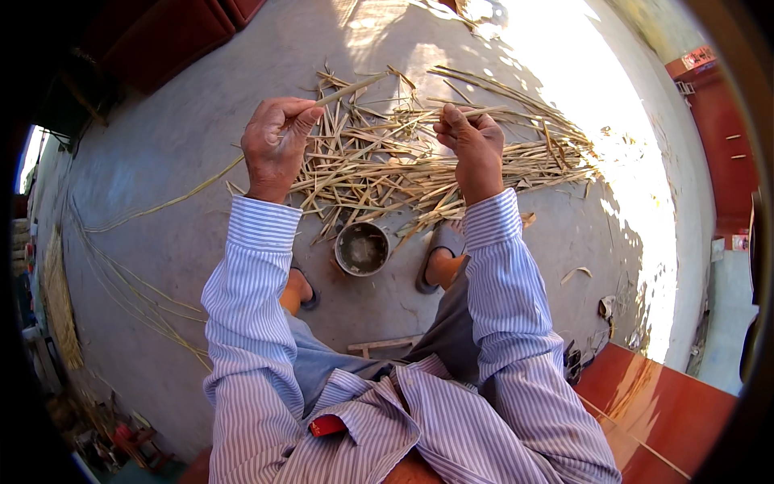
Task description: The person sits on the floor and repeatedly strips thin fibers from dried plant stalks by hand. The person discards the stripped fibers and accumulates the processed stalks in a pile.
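One strip [353, 89] slants far and right from the left hand [275, 147], pinched by its near end, probably to leave the rest free. The right hand [477, 152] grips narrowly; on what, I cannot tell. Straw [367, 173] lies below, likely for easy reach.

Probably a home with a floor work area: smooth grey concrete floor [145, 161], boxy dark-red sofa-like furniture [169, 44] at its upper-left corner, red cabinet [726, 133] along its right edge, dry tan plant stalks [383, 173] heaped mid-floor.
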The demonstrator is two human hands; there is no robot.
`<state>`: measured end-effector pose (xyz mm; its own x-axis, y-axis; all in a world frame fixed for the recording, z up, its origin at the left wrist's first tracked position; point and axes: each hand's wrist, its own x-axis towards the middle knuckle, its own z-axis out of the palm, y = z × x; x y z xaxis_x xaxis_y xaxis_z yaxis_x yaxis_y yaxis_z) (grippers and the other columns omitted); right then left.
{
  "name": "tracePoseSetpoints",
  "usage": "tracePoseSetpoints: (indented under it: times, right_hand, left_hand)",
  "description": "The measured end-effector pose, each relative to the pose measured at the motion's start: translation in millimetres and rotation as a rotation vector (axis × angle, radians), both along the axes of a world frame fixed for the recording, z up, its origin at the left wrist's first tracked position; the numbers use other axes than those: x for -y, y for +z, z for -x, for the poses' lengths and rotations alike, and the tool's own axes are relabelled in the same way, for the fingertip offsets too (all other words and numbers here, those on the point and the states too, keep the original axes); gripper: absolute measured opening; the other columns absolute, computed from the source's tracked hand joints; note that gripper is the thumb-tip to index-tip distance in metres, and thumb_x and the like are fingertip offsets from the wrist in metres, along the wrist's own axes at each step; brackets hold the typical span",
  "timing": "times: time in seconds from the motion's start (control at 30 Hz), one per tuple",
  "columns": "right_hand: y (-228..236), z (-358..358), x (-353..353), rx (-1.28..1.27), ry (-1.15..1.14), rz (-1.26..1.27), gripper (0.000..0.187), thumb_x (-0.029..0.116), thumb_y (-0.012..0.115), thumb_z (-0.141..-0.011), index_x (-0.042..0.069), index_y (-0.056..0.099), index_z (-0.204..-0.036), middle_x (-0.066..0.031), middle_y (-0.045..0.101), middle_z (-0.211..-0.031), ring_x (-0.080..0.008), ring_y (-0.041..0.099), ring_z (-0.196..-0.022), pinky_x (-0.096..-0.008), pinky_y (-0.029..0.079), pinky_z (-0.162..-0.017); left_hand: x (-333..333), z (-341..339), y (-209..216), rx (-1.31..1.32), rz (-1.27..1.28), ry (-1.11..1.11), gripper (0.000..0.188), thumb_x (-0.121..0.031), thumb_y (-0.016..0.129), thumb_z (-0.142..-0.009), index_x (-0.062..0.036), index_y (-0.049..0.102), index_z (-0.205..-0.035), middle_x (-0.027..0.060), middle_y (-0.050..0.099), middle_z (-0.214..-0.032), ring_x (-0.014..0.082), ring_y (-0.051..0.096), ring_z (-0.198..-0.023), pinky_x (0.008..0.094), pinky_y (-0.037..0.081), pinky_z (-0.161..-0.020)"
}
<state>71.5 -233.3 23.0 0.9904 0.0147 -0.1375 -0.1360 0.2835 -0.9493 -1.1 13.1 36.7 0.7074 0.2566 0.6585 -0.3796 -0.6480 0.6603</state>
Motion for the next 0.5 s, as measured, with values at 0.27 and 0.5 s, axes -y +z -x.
tracePoseSetpoints:
  times: [0.27,0.5]
  right_hand:
    - [18,26,-29,0.187,0.366,-0.090,0.023,0.013,0.066,-0.090,0.000,0.061,-0.109,-0.0070,0.067,-0.088,-0.0137,0.067,-0.078,-0.0246,0.055,-0.068]
    - [8,30,-40,0.268,0.371,-0.012,0.020,0.013,0.059,-0.094,0.001,0.057,-0.109,-0.0066,0.066,-0.086,-0.0135,0.066,-0.076,-0.0266,0.056,-0.068]
  left_hand:
    - [18,-1,-10,-0.080,-0.187,-0.153,0.015,-0.018,0.075,-0.077,-0.0061,0.069,-0.082,0.0065,0.064,-0.077,0.0229,0.060,-0.071,0.0348,0.048,-0.063]
    - [20,-3,-14,0.062,-0.215,-0.163,0.018,-0.011,0.078,-0.072,-0.0066,0.068,-0.086,0.0065,0.066,-0.084,0.0237,0.062,-0.081,0.0340,0.051,-0.069]
